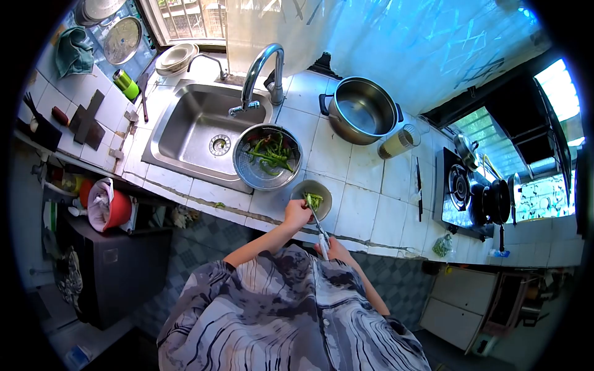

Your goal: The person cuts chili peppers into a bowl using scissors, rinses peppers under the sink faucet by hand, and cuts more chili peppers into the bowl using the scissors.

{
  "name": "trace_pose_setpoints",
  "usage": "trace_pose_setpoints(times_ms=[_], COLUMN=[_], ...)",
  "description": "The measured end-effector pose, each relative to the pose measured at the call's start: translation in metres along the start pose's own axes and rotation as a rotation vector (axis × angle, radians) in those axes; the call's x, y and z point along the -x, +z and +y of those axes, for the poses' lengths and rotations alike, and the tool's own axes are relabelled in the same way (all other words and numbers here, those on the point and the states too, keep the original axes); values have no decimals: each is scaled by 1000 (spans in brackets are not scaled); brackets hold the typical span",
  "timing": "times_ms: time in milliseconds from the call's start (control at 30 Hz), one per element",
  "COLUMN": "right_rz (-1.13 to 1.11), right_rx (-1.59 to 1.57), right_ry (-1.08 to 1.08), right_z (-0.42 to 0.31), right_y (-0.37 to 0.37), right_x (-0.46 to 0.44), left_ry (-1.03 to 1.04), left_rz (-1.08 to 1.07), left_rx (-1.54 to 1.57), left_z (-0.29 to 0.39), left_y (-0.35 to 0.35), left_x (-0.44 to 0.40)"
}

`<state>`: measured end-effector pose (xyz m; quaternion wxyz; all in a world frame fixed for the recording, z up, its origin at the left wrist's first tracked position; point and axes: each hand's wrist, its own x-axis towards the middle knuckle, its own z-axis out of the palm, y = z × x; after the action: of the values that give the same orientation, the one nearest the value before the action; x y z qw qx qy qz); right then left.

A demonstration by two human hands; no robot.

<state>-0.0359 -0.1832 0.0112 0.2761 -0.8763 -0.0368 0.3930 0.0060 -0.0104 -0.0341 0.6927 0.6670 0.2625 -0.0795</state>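
My left hand (299,212) is closed at the rim of a small bowl (299,193), its fingers pinching a green chili pepper (307,198). Cut green pieces (316,201) lie inside that bowl. White-handled scissors (323,240) are gripped in my right hand (334,249), their blades pointing up toward the left fingertips over the bowl. Just beyond, a metal colander (239,166) holds several whole green chili peppers (272,152); it stands at the sink's right front corner.
A steel sink (185,133) with a tall faucet (250,71) lies to the left. A large pot (365,111) and a glass jar (399,141) stand at the back right. Farther right are a black chopstick-like stick (419,188), a gas stove (458,185) and a small bag of greens (443,245).
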Motion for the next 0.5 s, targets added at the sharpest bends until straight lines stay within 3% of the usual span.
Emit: trace_pose_setpoints(times_ms=[200,333,500], right_rz=[20,33,-29], right_rx=[59,13,-28], right_ry=[68,57,50], right_z=[-26,-19,3], right_y=[-10,-5,2], right_x=[12,10,-1], left_ry=[-5,-73,-75], left_rz=[-5,-54,-58], left_rx=[16,132,33], left_z=[-4,-11,-5], left_y=[0,0,-7], left_x=[-1,-5,-3])
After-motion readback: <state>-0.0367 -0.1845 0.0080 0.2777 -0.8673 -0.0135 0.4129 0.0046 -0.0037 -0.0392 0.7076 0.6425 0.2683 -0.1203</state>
